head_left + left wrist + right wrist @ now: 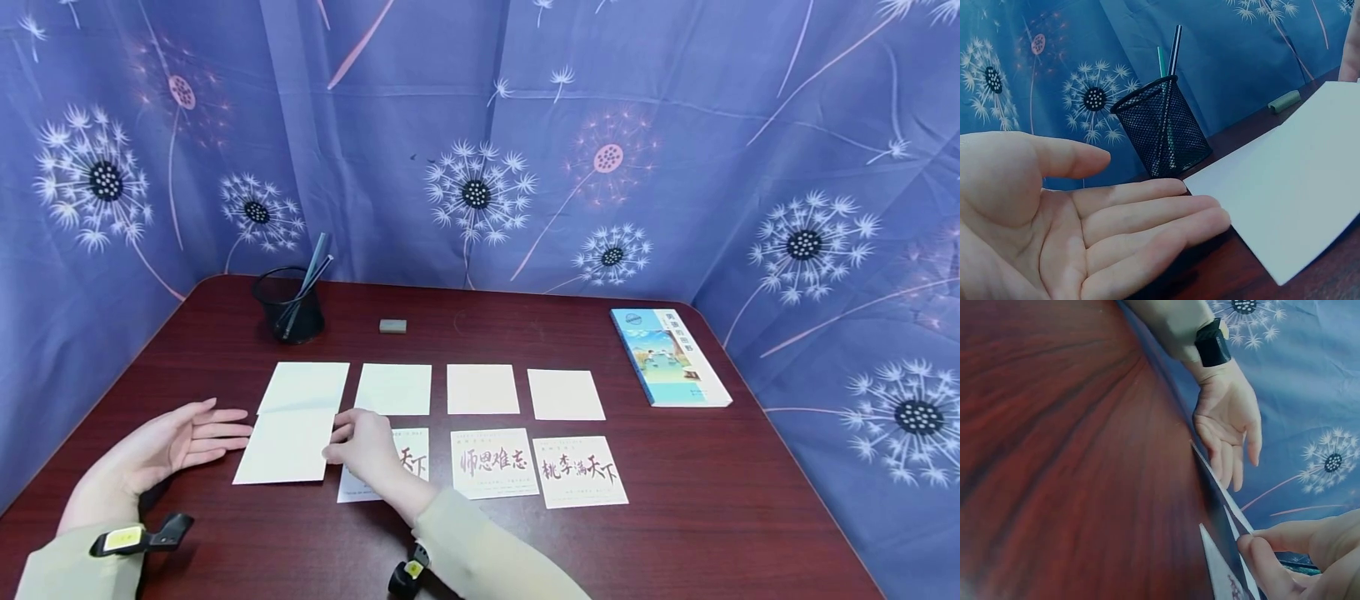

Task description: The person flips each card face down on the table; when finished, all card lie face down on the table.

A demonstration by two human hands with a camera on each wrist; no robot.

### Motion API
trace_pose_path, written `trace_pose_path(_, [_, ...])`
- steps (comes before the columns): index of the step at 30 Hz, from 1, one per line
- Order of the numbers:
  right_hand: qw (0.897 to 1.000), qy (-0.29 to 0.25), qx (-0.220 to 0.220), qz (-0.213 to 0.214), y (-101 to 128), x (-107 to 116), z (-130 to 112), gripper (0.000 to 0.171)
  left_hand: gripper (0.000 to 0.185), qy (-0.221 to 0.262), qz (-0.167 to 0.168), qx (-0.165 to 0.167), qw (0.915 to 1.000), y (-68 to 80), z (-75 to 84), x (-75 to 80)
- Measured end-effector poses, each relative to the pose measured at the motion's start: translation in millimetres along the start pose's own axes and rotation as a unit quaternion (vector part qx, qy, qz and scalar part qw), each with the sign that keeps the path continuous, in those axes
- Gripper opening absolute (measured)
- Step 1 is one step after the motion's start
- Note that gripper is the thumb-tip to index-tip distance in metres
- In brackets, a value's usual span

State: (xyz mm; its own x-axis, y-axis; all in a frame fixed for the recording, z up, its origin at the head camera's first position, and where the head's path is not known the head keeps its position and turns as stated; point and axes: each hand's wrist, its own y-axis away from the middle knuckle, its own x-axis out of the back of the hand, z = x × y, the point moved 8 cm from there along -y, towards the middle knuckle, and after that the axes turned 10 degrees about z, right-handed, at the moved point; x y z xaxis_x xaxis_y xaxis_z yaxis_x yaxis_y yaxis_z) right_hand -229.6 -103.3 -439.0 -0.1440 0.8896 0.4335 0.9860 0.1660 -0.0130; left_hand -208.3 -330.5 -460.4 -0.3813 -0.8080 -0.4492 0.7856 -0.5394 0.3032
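A cream folded card (288,433) lies opened out on the dark red table (675,517), its crease running across the middle. My right hand (363,446) pinches the card's right edge between thumb and fingertips (1272,550). My left hand (172,442) lies just left of the card, palm turned up and fingers straight, holding nothing; the left wrist view shows the same open palm (1085,231) beside the card (1297,187). A printed card (411,454) is partly hidden under my right hand.
Three blank cream cards (393,388) (482,388) (565,394) sit in a row, with printed cards (495,462) (579,471) below them. At the back stand a black mesh pen holder (288,304) and an eraser (392,326). A book (667,357) lies right.
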Motion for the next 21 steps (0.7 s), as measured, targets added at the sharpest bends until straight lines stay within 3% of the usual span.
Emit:
trace_pose_path(7, [0.999, 0.023, 0.029, 0.013, -0.8, 1.5, -0.5, 0.034, 0.065, 0.006, -0.007, 0.003, 1.0000, 1.0, 0.4, -0.3])
trace_pose_path(13, [1.000, 0.013, 0.015, -0.007, -1.3, -0.2, 2.3, 0.038, 0.065, -0.001, -0.011, 0.006, 0.9999, 1.0, -0.3, 0.5])
trace_pose_path(21, [1.000, 0.013, 0.004, -0.020, -0.1, -3.0, 3.7, 0.037, 0.062, -0.046, 0.024, 0.011, 0.9986, 1.2, -1.6, 6.2])
